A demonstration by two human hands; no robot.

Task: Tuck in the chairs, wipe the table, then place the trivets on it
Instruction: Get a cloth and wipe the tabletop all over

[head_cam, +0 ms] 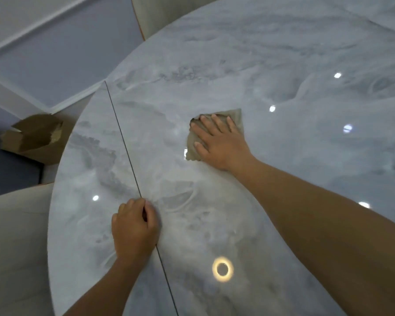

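My right hand (219, 142) presses flat, fingers spread, on the brown cloth (236, 117) near the middle of the marble table (283, 65), while my left hand (134, 226) rests nearer on the table's seam (121, 133), curled into a fist, holding nothing.

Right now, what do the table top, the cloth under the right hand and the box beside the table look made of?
Table top: polished marble or marble-look slab, grey veins, sharp lamp reflections. Cloth: soft tan fabric, creased, wavy edge. Box: matt brown cardboard, flaps open.
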